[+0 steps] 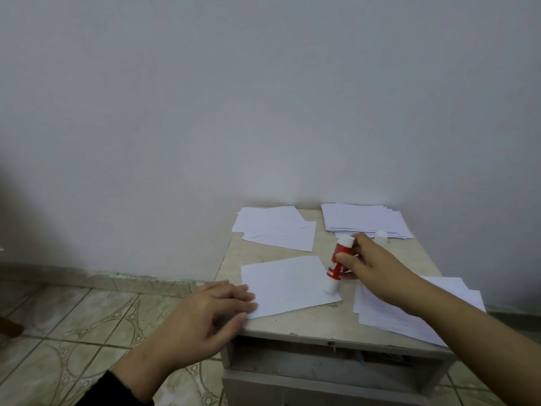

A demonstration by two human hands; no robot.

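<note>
1. White sheet lies near the front edge of the table, between its left edge and the middle. This is the piece being glued.
2. Glue stick, red with white ends, stands tilted with its lower end touching the sheet close to the sheet's near right corner. Its upper end leans toward the table's back edge.
3. Right hand grasps the stick, thumb and fingers curled round the red barrel.
4. Left hand presses the sheet's near left corner at the table's front left corner, fingers flat and straight, gripping nothing.
5. Recommended practice:
   - Keep the left hand pinning that corner so the sheet cannot slide.
   - Draw the stick along the margin with light, even pressure, short of the bare table.
   - Stroke away from the pinned corner to avoid buckling the paper.
6. Small white cap, probably the stick's, sits by the neat stack at the back right corner.
7. Loose pile lies at the back left corner. More sheets overhang the front right edge, partly under the right forearm.
8. Open compartment lies below the table top. It is too dark to tell what it contains.
</note>
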